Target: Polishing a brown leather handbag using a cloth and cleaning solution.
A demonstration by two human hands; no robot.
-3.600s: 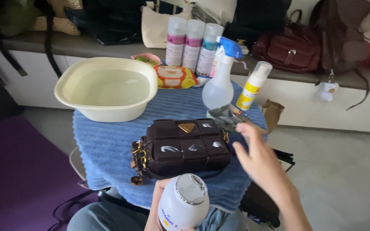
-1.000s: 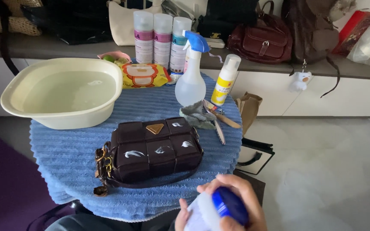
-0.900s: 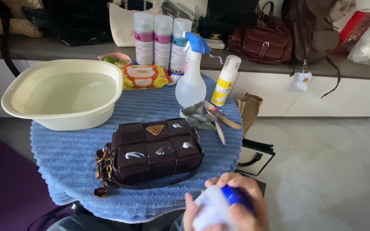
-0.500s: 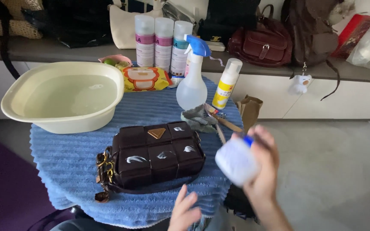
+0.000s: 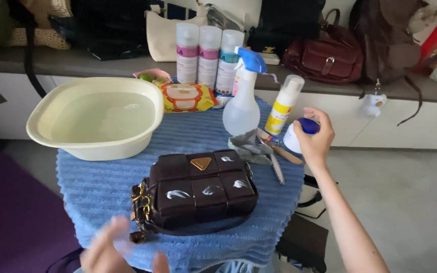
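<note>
A: What is held in the right hand (image 5: 313, 137)?

B: A small white bottle (image 5: 296, 137) with a blue cap is gripped, the fingers curled round it. It is held at the far right edge of the counter (image 5: 102, 189), which is covered by a blue ribbed towel.

A: And what is found just beside that hand?

B: To its left a yellow-and-white bottle (image 5: 283, 105) is stood upright, and further left a clear spray bottle (image 5: 242, 96) with a blue trigger. Below and left of the hand, a grey cloth (image 5: 249, 146) and a small brush (image 5: 278, 146) are laid on the towel.

A: How is the left hand (image 5: 110, 250) seen?

B: It is blurred at the bottom edge, fingers spread, nothing held. Just beyond it and to the right, a dark brown quilted handbag (image 5: 198, 194) is laid flat, with white dabs of cream shown on several panels and a gold chain at its left end.

A: Anything further off?

B: Well beyond the left hand, a cream basin (image 5: 97, 119) filled with water is placed. Three tall spray cans (image 5: 208, 55) are lined up at the back.
</note>
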